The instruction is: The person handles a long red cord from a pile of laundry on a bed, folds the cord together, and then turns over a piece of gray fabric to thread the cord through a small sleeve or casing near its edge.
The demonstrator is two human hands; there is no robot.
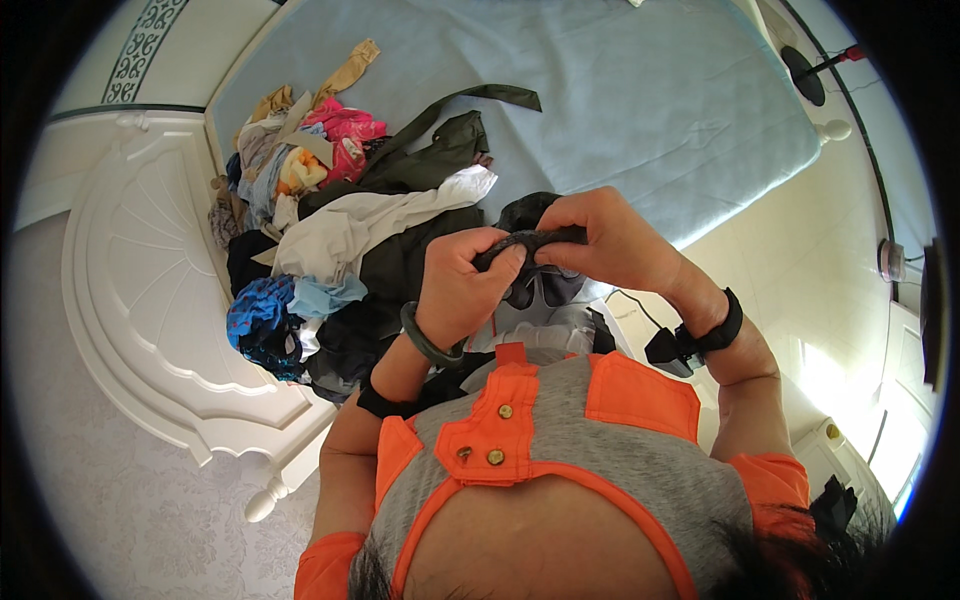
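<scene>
Between my hands is a black cloth item (529, 213), bunched up, with its lower folds hanging over my lap; what garment it is cannot be told. My left hand (469, 277) pinches one part of its rolled edge between thumb and fingers. Close beside it, my right hand (611, 238) grips the same edge from the other side. A white garment (352, 225) with a long sleeve lies just left of my hands, on top of dark green clothing (435, 154) with a long strap or belt stretched out across the bed.
A heap of mixed clothes, including a pink patterned piece (349, 124) and a blue patterned piece (259, 307), lies along the bed's left side. The mattress (637, 97) has a pale blue cover. A carved white bed end (172, 247) stands at left. A black round base (803, 75) is at far right.
</scene>
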